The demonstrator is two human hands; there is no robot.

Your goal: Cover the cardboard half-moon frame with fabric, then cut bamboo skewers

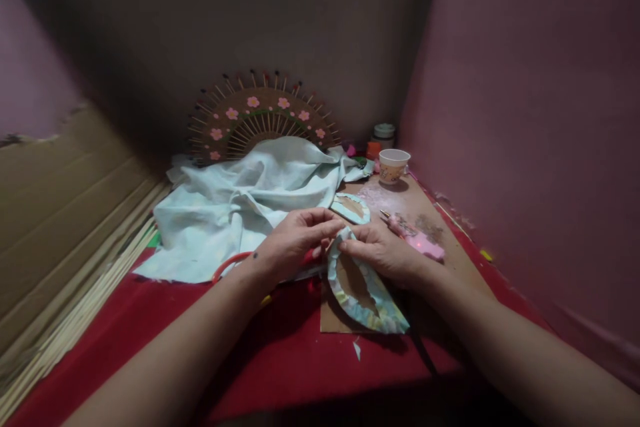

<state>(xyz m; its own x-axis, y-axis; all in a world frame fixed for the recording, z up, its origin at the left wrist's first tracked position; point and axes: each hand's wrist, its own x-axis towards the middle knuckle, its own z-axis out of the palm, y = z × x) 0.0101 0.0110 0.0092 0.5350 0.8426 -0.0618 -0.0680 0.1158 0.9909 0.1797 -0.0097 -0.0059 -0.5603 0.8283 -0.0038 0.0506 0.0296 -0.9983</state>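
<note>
In right fingers (359, 249), cloth-edged piece (353, 283); beyond, cup (393, 171), print illegible.

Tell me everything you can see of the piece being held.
The piece looks like brown card with pale blue-green, yellow-tinged fabric folded in puckers over its edge, leaving a bare card patch in the middle. One side is curved, with a pointed lower corner. It tilts, upper end away from the wearer. The right hand grips it near the top, thumb on its face; the left hand is at its upper end.
</note>
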